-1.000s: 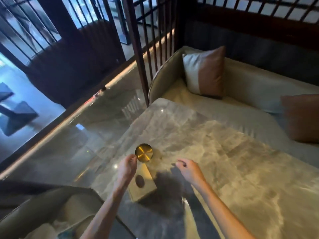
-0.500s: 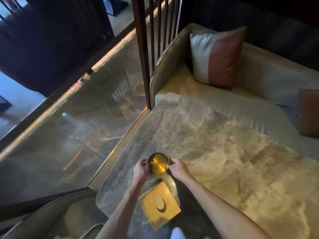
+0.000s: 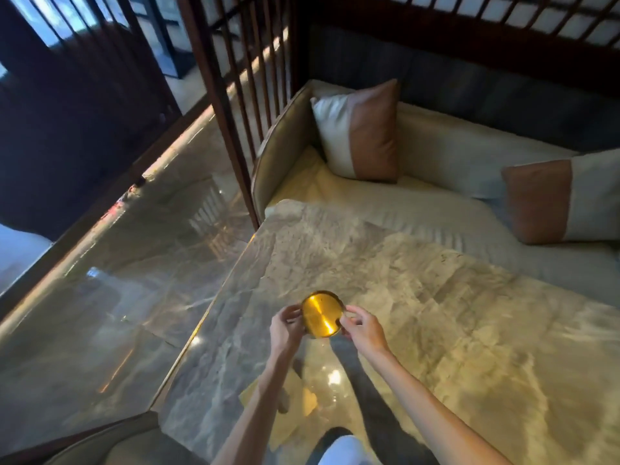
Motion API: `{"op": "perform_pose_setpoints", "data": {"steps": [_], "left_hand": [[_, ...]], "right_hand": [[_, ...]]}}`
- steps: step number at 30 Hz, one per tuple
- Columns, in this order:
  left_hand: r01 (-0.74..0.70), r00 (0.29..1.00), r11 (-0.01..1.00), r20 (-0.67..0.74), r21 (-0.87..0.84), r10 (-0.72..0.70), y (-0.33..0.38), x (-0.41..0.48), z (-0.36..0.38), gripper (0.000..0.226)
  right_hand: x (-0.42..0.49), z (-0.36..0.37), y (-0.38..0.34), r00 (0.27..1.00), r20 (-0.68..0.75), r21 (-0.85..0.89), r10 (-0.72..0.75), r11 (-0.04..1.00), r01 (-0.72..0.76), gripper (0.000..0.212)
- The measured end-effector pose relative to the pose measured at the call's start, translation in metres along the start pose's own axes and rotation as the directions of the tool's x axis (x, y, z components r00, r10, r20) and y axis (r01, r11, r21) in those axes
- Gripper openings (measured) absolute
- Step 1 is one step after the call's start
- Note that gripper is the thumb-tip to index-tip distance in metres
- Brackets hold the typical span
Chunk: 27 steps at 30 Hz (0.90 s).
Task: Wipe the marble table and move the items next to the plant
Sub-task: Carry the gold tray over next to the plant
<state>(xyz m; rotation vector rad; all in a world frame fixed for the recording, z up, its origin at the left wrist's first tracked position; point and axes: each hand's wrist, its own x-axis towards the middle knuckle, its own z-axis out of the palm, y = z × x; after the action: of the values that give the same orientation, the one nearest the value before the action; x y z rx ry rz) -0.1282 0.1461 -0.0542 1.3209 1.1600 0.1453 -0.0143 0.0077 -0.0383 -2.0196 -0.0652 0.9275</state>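
Both hands, left [image 3: 285,327] and right [image 3: 364,332], pinch the gold disc [image 3: 322,313], seemingly above the marble table [image 3: 436,313].

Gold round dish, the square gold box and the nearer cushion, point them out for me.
gold round dish [image 3: 322,314], head view, shiny top face.
square gold box [image 3: 310,402], head view, visible corner.
nearer cushion [image 3: 538,199], head view, brown half.

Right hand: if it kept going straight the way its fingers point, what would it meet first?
The right hand points left, fingertips already at the edge of the round gold disc, so the disc comes first. The left hand holds its far side.
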Motion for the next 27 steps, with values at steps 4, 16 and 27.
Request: {"op": "perform_pose_setpoints", "data": {"steps": [4,16,27], "left_hand": [[-0.12,0.987,0.991,0.117,0.062,0.112,0.004,-0.044,0.075,0.034],[-0.231,0.935,0.957,0.313,0.176,0.168,0.016,-0.261,0.281,0.035],[-0.288,0.812,0.932,0.571,0.219,0.117,0.001,-0.316,0.409,0.036]], "right_hand": [[-0.043,-0.088,0.02,0.993,-0.11,0.143,-0.041,0.988,0.056,0.028],[-0.17,-0.316,0.163,0.976,-0.211,0.4,0.043,0.915,0.046,0.033],[-0.23,-0.415,0.24,0.862,-0.485,0.384,0.145,0.921,0.06,0.03]]}}
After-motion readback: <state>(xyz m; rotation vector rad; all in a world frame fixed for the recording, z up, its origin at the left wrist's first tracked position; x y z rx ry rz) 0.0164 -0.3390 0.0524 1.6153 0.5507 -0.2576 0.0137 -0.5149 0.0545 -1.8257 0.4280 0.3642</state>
